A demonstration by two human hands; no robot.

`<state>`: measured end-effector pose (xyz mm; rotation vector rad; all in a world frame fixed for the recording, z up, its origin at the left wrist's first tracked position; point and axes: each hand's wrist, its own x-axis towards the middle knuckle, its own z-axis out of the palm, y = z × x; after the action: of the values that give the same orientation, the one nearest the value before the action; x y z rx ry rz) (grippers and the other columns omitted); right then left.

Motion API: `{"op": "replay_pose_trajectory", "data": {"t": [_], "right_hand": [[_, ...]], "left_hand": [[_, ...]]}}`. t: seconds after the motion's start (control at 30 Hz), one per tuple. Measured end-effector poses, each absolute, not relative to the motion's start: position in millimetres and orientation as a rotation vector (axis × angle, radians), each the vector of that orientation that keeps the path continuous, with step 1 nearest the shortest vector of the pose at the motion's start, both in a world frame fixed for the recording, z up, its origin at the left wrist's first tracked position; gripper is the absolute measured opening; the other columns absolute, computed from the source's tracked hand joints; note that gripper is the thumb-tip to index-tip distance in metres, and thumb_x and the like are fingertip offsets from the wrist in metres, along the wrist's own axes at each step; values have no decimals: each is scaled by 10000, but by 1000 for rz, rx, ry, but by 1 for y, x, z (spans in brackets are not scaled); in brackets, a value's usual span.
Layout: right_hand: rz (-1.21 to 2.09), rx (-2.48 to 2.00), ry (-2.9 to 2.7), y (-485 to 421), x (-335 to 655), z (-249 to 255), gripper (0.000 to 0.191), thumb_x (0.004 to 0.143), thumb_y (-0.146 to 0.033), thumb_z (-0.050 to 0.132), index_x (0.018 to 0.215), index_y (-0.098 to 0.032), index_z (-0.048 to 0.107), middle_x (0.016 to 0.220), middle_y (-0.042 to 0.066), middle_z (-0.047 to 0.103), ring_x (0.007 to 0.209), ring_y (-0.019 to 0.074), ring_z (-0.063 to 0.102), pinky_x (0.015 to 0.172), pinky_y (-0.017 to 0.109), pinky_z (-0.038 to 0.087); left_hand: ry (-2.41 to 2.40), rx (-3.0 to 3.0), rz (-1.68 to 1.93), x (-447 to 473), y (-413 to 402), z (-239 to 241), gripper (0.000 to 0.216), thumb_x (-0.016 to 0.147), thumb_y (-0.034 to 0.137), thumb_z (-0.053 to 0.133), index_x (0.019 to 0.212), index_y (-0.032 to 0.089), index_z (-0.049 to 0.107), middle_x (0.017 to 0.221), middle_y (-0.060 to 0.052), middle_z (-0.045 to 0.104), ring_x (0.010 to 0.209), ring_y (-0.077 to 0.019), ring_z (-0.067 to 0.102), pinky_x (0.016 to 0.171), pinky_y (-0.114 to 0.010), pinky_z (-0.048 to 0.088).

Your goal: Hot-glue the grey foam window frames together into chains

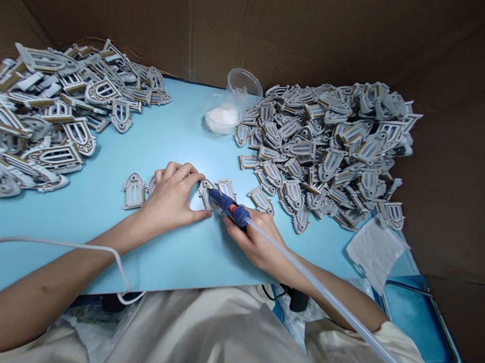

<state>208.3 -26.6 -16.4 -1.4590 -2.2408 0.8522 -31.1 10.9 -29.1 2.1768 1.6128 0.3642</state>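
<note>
My right hand grips a blue hot glue gun, with a long translucent glue stick running back from it past my forearm. Its nozzle points at an arched grey-and-tan window piece, which my left hand holds at its fingertips. The nozzle is at the piece's edge, and I cannot tell whether they touch. A second arched piece lies just beyond the nozzle. Another lies left of my left hand, and a further one is partly hidden beneath it.
Two large heaps of window pieces lie on the pale blue tabletop. A clear plastic tub holds white material, and a white cloth lies at the right. Cardboard walls surround the table; a white cable crosses its left.
</note>
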Motion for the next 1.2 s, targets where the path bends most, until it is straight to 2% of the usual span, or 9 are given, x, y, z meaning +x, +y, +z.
{"op": "replay_pose_trajectory", "data": {"t": [0.47, 0.6, 0.67, 0.77, 0.87, 0.97, 1.03, 1.1, 1.2], "right_hand": [[838, -1433, -2209, -21, 212, -17, 322, 1056, -370, 572, 764, -239, 533, 631, -13, 527, 574, 157, 446, 616, 314, 318], [482, -1488, -1637, 17, 239, -8, 385, 1056, -496, 620, 784, -223, 623, 626, -13, 544, 546, 152, 449, 546, 319, 341], [335, -1459, -1465, 37, 255, -3, 441, 1087, -543, 552, 804, -219, 645, 671, 11, 574, 574, 166, 491, 558, 335, 369], [289, -1361, -1377, 52, 267, 1, 491, 1070, -615, 585, 793, -219, 673, 663, 21, 576, 563, 178, 514, 559, 362, 388], [366, -1320, -1382, 49, 267, 0, 502, 1033, -661, 644, 815, -213, 706, 655, 22, 590, 533, 171, 511, 525, 354, 371], [437, -1306, -1401, 40, 263, 1, 486, 1020, -661, 667, 856, -209, 730, 667, 23, 613, 535, 162, 519, 504, 331, 364], [470, -1319, -1420, 35, 261, 2, 475, 1019, -657, 669, 865, -212, 730, 661, 17, 617, 535, 157, 519, 498, 322, 370], [498, -1327, -1428, 31, 261, 2, 467, 1016, -659, 672, 871, -219, 724, 647, 10, 613, 531, 154, 514, 496, 321, 379], [506, -1316, -1429, 30, 263, 2, 452, 1013, -658, 674, 880, -228, 718, 649, 11, 617, 529, 156, 515, 498, 327, 388]], "left_hand": [[1617, 2156, 361, -31, 11, -27, 701, 742, 483, 961, 1338, 189, 738, 1371, -145, 694, 1316, -445, 531, 1031, -570, 400], [1579, 2151, 353, -32, 9, -27, 719, 702, 507, 993, 1303, 201, 745, 1345, -130, 706, 1318, -445, 526, 1019, -559, 397], [1560, 2148, 337, -31, 8, -27, 742, 699, 507, 997, 1322, 200, 737, 1352, -130, 708, 1329, -446, 518, 1013, -556, 396], [1555, 2143, 322, -31, 6, -26, 754, 705, 510, 994, 1338, 198, 730, 1368, -130, 704, 1337, -441, 517, 1032, -563, 397], [1551, 2148, 312, -35, 6, -24, 799, 730, 550, 969, 1397, 199, 706, 1420, -144, 684, 1351, -448, 514, 1066, -580, 396], [1380, 2212, 333, -42, 8, -23, 867, 837, 525, 873, 1581, 198, 569, 1578, -168, 611, 1437, -437, 486, 1118, -565, 391], [1203, 2280, 334, -44, 9, -23, 766, 942, 384, 736, 1651, 220, 494, 1622, -152, 597, 1478, -394, 487, 1128, -531, 390], [1147, 2350, 321, -44, 9, -23, 628, 983, 258, 612, 1609, 253, 555, 1545, -130, 665, 1445, -368, 530, 1100, -526, 390], [1345, 2431, 296, -42, 6, -22, 475, 1002, 310, 635, 1468, 228, 687, 1320, -158, 762, 1343, -414, 576, 1061, -587, 376]]}}
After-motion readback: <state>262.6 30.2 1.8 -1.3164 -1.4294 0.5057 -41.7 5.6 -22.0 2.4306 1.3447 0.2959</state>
